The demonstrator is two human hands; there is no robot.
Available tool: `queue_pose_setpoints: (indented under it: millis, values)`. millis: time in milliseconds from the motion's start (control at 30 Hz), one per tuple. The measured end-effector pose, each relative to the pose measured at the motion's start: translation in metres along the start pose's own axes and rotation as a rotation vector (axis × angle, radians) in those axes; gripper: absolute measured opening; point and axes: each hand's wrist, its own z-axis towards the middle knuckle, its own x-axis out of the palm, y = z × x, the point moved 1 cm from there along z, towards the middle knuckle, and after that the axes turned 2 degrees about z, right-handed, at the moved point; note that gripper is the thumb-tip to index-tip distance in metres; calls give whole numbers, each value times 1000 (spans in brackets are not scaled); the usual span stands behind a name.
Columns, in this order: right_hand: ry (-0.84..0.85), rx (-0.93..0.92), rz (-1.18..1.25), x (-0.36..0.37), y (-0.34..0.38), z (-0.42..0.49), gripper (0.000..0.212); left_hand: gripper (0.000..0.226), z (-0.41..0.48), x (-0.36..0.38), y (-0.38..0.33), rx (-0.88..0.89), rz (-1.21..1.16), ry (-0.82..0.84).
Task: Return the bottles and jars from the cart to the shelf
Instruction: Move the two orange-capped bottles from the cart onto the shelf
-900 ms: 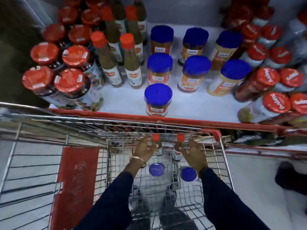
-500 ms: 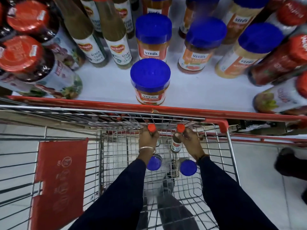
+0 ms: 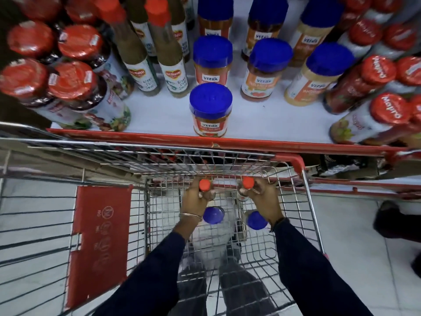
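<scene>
"VEEBA" on front jar [image 3: 210,110]

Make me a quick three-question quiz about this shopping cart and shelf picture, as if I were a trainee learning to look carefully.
1. True or false: each hand grips an orange-capped bottle inside the cart.
2. What colour are the lids of the two jars left in the cart? A) red B) blue C) green
3. Fill in: the single jar nearest the shelf's front edge has a ____ lid.

Key
1. True: the left hand holds the left bottle, the right hand holds the right bottle, both within the cart.
2. B: the left jar and the right jar are blue-lidded.
3. Blue: the front jar on the shelf.
</scene>
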Motion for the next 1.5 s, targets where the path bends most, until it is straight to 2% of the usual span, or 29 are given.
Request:
queue_pose_setpoints:
  millis: [100,333,633,867,1067,1233,1500]
  values:
    - [-13,-59,9,-1,33,-23,21,21,-18,-30,-12,109,25,-15]
    - [-28,-202,-31,8,116,-75,25,33,-52,-118,-56,384,89,-136]
    - [-68,-432,26,32,233,-98,25,27,-64,-225,-122,430,12,-250]
    - [-176,-588,49,49,307,-86,30,29,-32,-273,-161,480,-17,-350]
    - [-265,-568,36,69,320,-57,29,35,2,-268,-166,464,-17,-378]
    - [-307,-494,-33,82,310,-34,33,39,16,-255,-159,463,25,-314]
    - [-366,-476,-150,90,298,-22,35,42,27,-256,-165,470,111,-275]
